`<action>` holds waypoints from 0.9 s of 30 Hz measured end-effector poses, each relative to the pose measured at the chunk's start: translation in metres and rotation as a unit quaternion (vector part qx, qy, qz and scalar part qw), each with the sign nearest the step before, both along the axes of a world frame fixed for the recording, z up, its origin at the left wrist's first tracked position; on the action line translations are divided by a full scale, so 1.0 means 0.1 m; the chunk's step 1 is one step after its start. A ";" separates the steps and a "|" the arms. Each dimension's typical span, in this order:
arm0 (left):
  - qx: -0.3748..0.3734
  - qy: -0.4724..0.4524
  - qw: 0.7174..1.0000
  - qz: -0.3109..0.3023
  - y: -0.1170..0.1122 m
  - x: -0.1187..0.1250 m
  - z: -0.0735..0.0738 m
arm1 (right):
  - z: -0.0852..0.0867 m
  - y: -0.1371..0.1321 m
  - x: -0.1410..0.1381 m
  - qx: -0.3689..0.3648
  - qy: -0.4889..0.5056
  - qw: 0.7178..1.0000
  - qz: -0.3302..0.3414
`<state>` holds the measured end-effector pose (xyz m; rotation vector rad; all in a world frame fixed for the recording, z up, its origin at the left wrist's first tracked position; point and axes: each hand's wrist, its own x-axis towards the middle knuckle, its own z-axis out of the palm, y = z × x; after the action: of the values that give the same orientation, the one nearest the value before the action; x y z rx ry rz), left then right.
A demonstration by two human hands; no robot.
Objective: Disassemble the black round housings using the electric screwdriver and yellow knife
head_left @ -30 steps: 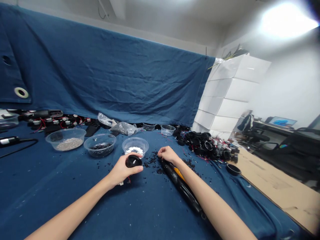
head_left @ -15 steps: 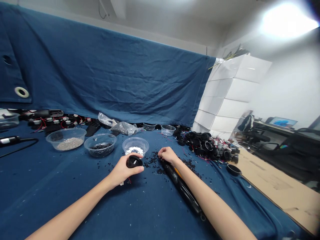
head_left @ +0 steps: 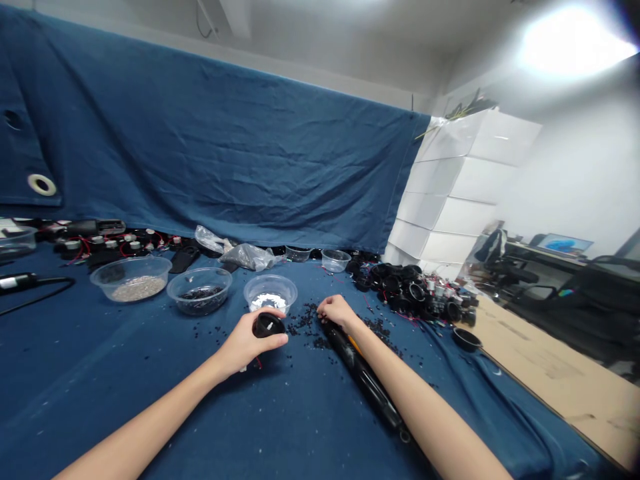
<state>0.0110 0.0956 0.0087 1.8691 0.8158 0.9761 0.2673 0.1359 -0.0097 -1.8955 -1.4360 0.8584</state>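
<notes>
My left hand (head_left: pixel 249 341) grips a round black plastic cup-like housing (head_left: pixel 269 325), its open side facing up and a small pale part inside. A bit of red wire hangs below that hand. To the right, my right hand (head_left: pixel 336 312) is closed at the front end of a long black electric screwdriver (head_left: pixel 367 380), which runs back beneath my forearm to a ring at its rear. Its fingertips are pinched together beside scattered small black pieces (head_left: pixel 305 321); whether they hold one is too small to tell. A clear bowl of white pieces (head_left: pixel 271 293) stands just beyond my left hand.
Further left are a bowl of black parts (head_left: pixel 200 291) and a bowl of silvery small parts (head_left: pixel 133 279). A heap of black housings and motors (head_left: pixel 415 290) lies at the right, near a lone black cup (head_left: pixel 467 339). White boxes (head_left: pixel 450 200) are stacked behind.
Almost nothing differs. The housing in my left hand is tipped very slightly, and the right hand stays in place with the screwdriver.
</notes>
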 end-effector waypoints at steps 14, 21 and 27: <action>-0.001 0.001 1.000 0.006 0.00 0.00 -0.01 | -0.01 -0.01 0.03 -0.028 0.038 0.999 -0.002; -0.011 -0.004 1.000 0.002 0.00 0.00 -0.02 | 0.01 -0.02 0.02 -0.034 0.030 0.999 0.009; -0.044 -0.018 0.999 0.000 -0.01 0.00 -0.03 | 0.04 -0.09 0.00 -0.006 -0.022 1.000 0.012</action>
<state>0.0115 0.0947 0.0061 1.7719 0.8243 0.9563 0.2675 0.1273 -0.0055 -1.9194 -1.4861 0.8434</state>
